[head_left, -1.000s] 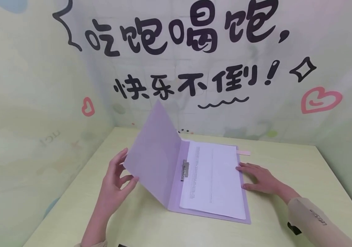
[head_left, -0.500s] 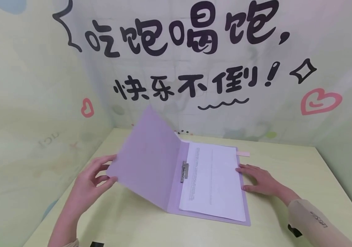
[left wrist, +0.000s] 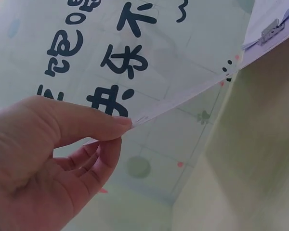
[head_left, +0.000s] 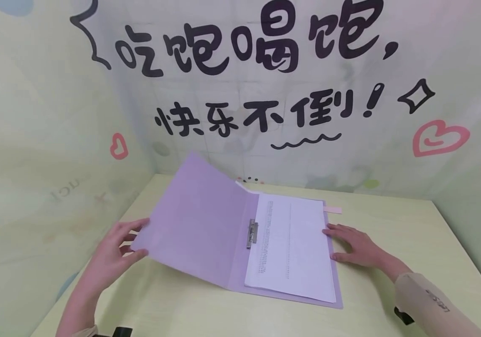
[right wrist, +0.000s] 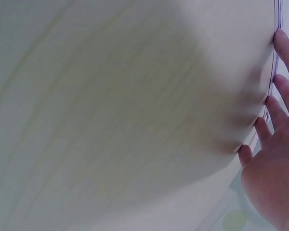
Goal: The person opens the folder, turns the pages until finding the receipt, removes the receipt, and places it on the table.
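Observation:
A purple clip folder (head_left: 198,224) lies on the table with its cover raised at a slant to the left. My left hand (head_left: 107,260) pinches the cover's outer lower corner between thumb and fingers; in the left wrist view the thumb (left wrist: 118,127) presses on the cover's edge. White printed sheets (head_left: 301,248) lie in the right half, beside a metal clip (head_left: 252,234) near the spine. At the folder's right edge rests my right hand (head_left: 358,245), fingers spread, fingertips at the edge and on the table. A pink tab (head_left: 333,210) sticks out above it.
The pale wooden table (head_left: 392,215) is closed in at the back and sides by a printed curtain (head_left: 307,164) with black lettering. Black pieces (head_left: 403,316) show at both wrists, under the sleeves.
My left hand has moved left and down with the cover, which now leans lower and wider from the sheets. The right hand has stayed at the folder's right edge.

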Available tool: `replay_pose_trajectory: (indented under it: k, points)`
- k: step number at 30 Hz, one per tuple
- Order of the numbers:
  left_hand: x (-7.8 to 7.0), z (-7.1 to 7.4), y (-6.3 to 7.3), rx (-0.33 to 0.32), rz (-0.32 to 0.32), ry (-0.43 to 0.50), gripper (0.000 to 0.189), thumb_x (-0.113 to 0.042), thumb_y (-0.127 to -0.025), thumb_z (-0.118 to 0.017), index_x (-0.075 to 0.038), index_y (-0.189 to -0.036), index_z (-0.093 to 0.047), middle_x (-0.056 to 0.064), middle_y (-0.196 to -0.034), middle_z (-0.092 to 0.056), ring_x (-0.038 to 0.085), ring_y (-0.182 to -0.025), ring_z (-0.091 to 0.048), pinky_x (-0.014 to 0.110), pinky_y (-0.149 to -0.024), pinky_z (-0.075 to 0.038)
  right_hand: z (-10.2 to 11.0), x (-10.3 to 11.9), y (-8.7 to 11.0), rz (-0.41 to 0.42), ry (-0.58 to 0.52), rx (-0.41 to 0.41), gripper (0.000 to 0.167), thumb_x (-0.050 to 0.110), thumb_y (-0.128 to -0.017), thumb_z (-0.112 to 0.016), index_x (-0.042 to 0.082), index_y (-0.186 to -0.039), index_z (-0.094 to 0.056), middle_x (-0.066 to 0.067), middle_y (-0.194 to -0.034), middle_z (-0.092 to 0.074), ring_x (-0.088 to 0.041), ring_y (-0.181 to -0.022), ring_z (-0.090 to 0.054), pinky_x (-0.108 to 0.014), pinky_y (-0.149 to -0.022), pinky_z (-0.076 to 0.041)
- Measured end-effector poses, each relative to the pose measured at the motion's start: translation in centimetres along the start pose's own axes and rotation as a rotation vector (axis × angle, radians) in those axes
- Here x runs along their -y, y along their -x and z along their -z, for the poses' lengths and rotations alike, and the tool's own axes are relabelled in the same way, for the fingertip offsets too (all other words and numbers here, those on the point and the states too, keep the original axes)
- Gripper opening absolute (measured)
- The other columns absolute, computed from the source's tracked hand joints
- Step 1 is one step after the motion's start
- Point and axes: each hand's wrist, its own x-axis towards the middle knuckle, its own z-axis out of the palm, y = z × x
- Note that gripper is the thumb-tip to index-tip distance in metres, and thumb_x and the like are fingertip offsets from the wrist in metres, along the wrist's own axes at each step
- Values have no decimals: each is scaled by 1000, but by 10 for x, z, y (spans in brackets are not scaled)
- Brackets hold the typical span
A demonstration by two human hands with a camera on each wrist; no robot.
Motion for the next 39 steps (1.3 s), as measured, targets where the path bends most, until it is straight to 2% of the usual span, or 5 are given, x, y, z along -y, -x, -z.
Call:
replay_pose_trajectory:
  k: [8, 12, 23, 28, 39]
  points:
    - [34, -4, 3, 49, 38, -61, 67, 9, -75, -77, 1, -137, -53, 16, -117, -49, -8, -95, -46, 14, -74, -53, 0, 0, 1, -14, -3, 10, 66, 39, -87, -71, 8, -142, -51, -24, -150, -44, -52, -136, -38, -74, -103, -32]
    - [50, -6, 7, 100, 110, -79, 69, 5, -75, -78, 0, -139, -51, 19, -117, -50, 5, -94, -51, 18, -76, -55, -1, 0, 0, -11, 2, 10, 67, 40, -87, -72, 9, -142, -51, -24, -150, -45, -51, -136, -38, -74, -102, -32]
    - [87, -16, 9, 254, 199, -117, 74, -7, -74, -81, -3, -140, -49, 18, -111, -54, 23, -96, -59, 24, -77, -54, 0, 0, 1, -28, 0, 24, 68, 41, -87, -71, 10, -143, -50, -24, -151, -44, -51, -137, -37, -75, -102, -32]
    - [101, -23, 7, 307, 223, -189, 71, -13, -74, -83, -4, -138, -52, 14, -106, -56, 19, -91, -56, 25, -76, -51, -1, 0, 2, -32, -7, 25, 68, 41, -87, -71, 9, -143, -50, -23, -151, -44, -51, -137, -37, -75, -102, -31]
    - [102, -28, 3, 342, 213, -203, 68, -12, -74, -83, 3, -134, -55, 19, -109, -50, 21, -92, -50, 24, -72, -44, 1, 1, 1, -22, -8, 19, 68, 39, -86, -72, 8, -142, -51, -24, -150, -45, -51, -136, -38, -75, -102, -31]
